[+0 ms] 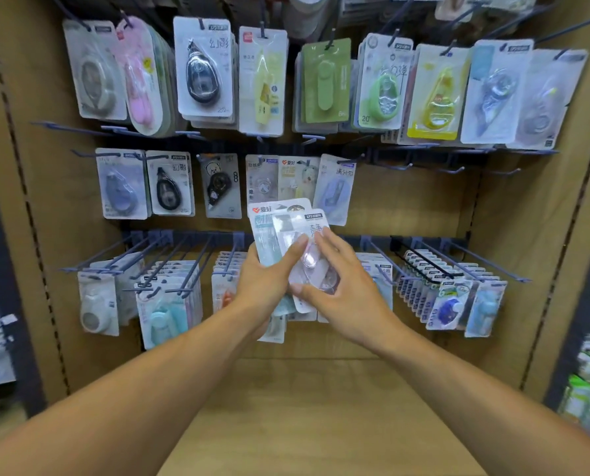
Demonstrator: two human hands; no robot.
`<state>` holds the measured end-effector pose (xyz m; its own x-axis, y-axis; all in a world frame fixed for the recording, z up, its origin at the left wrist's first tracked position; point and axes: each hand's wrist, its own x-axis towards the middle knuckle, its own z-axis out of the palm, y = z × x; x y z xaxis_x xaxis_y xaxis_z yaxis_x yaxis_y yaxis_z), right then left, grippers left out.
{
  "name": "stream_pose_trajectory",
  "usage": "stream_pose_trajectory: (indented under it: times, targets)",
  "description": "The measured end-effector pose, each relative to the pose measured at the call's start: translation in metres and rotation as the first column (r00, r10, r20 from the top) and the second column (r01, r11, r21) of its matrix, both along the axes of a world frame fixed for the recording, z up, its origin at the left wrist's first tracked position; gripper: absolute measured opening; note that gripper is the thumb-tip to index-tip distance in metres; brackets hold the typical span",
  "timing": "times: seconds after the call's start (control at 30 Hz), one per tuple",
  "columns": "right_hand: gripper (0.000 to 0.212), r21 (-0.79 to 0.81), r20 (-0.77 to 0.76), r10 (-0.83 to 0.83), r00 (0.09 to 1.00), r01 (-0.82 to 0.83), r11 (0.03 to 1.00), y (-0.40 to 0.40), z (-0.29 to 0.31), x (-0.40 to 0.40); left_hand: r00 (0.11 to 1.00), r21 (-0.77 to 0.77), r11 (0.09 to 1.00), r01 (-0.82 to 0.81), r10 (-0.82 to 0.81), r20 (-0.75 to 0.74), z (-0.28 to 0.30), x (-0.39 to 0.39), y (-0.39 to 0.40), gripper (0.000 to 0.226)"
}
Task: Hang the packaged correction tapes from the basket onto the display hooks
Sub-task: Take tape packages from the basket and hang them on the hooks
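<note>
Left hand (264, 281): curled round a small stack of packaged correction tapes (288, 235), thumb laid across the front, held upright before the middle row of the display.
Right hand (343, 281): pinching the front pack (307, 255) of that stack, thumb at its lower edge, fingertips on the upper part; looks like it is peeling this one off the others.
Basket: not in view; cannot say how many packs remain in it.
Display hooks: three tiers on a cardboard backing. The bare hooks (434, 168) at the right of the middle row hold nothing and look the likeliest targets.
Risk, separation: the clear blister fronts look slick; if the right hand pulls while the left thumb clamps, two packs may slide out together or one may drop to the shelf floor (304, 407).
Risk, hang hole: the slot at the pack top is small and partly hidden behind the fingers; a tilted pack could miss the hook tip and bend the card.
Risk, wrong hook: designs resemble one another, so a pack could land among non-matching stock.
Risk, neighbours: the long lower hooks (170, 259) jut toward the forearms; a careless reach could knock hung packs (334, 190) loose.
</note>
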<state>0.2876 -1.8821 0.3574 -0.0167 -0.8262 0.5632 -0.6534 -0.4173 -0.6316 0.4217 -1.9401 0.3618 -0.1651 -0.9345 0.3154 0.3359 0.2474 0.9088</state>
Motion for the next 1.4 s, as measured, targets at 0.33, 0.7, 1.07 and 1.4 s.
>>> stream_pose_trajectory:
  times: [0.33, 0.7, 1.07, 1.4]
  targets:
    - [0.072, -0.226, 0.076, -0.16, 0.984, 0.174, 0.959, 0.012, 0.003, -0.001, 0.999, 0.071, 0.997, 0.035, -0.036, 0.017, 0.0, 0.005, 0.001, 0.046]
    - [0.056, -0.148, -0.053, -0.127, 0.99, 0.118, 0.982, 0.005, 0.0, -0.001, 0.992, 0.054, 0.991, -0.12, 0.117, 0.057, -0.001, 0.014, 0.004, 0.043]
    - [0.055, -0.333, -0.034, -0.446, 0.894, 0.411, 0.849, -0.029, 0.019, -0.066, 0.974, 0.01, 0.979, -0.201, 0.199, 0.108, 0.009, 0.034, -0.006, 0.044]
    - [0.054, -0.292, -0.026, -0.541, 0.841, 0.511, 0.808, -0.029, 0.043, -0.126, 0.989, -0.045, 0.997, -0.056, 0.061, 0.132, 0.019, -0.017, 0.016, 0.034]
